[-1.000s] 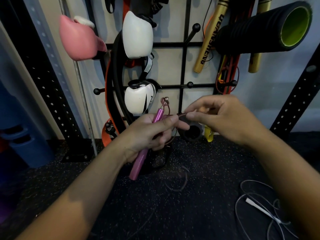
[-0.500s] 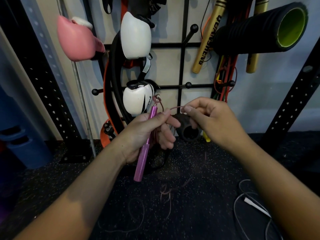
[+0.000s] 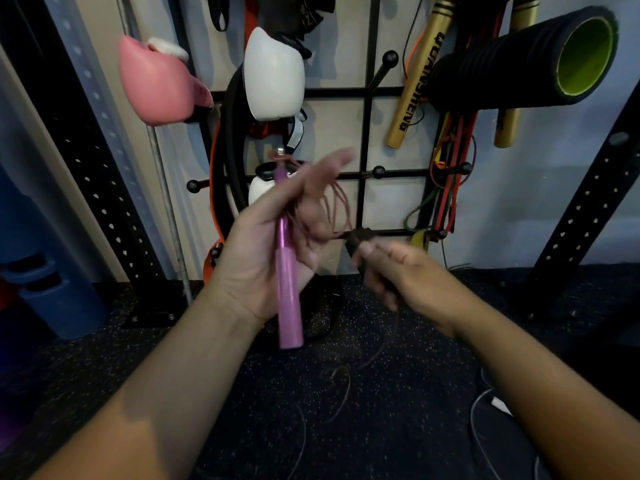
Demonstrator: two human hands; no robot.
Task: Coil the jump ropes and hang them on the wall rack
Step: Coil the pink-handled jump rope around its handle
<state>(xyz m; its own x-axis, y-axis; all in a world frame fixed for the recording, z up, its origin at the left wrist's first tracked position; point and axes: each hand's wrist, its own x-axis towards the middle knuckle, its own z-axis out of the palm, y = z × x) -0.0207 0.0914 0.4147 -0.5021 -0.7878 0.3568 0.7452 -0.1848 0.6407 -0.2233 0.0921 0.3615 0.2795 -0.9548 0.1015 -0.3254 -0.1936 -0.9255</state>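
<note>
My left hand (image 3: 263, 237) is turned palm up in front of the wall rack (image 3: 363, 133). The pink jump rope handle (image 3: 289, 289) stands nearly upright across its palm, pinned by the thumb, while the fingertips stretch out, blurred. Several loops of thin reddish-brown cord (image 3: 337, 206) hang over that hand. Just to the right and lower, my right hand (image 3: 398, 271) pinches the cord between thumb and forefinger. From there the cord trails down to the floor (image 3: 341, 393). A white jump rope (image 3: 481, 407) lies loose on the floor at the lower right.
The black grid rack has ball-tipped pegs (image 3: 379, 172), some bare. A pink boxing glove (image 3: 156, 81), white gloves (image 3: 273, 74), gold bats (image 3: 415, 84), coloured bands (image 3: 450, 174) and a black foam roller (image 3: 519, 60) hang there. Perforated black posts (image 3: 588, 209) flank it.
My left hand has turned palm up, spread its fingers and lifted the handle. My right hand has dropped down and to the right, drawing the cord over the left hand.
</note>
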